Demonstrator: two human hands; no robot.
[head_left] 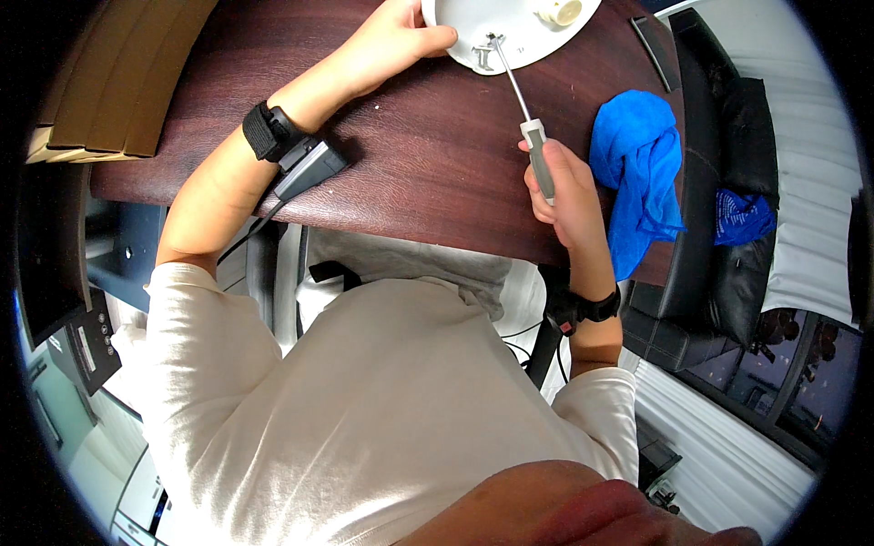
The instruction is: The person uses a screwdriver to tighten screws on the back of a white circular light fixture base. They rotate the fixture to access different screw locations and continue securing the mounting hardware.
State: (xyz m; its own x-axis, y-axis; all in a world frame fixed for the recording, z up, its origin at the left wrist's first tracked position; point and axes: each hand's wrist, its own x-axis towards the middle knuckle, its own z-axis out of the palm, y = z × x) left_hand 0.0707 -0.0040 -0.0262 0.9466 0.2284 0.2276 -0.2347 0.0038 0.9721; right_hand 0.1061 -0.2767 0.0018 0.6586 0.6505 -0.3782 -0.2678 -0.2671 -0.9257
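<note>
Dish: white, at the far side of the tabletop (437, 173); cut off by the top of the view. Whether it rests flat cannot be told.
Left grip: left hand (401, 38) holds the left rim, thumb uppermost; most fingers hidden.
Right grip: right hand (564, 187) wrapped around the handle of the screwdriver (531, 129).
Tip: at the metal fitting (482, 56) inside the near rim of the dish (528, 36); seating cannot be confirmed.
Slip risk: a slanted shaft or poor seating could let the tip skid and scratch the dish, possibly toward the left thumb.
Turning risk: holding at one rim only may let the dish rotate under torque.
Cable risk: the cable (255, 229) drops past the near edge from the left wrist module (311, 168); a long reach could snag it.
Near edge: right forearm crosses it.
Right edge: cloth (637, 146) lies toward the near corner, just beside the right hand, limiting outward elbow travel; phone-like slab (655, 55) lies farther along.
Left edge: carton (127, 82) limits leftward travel.
Open room: between the forearms, nearward of the dish.
</note>
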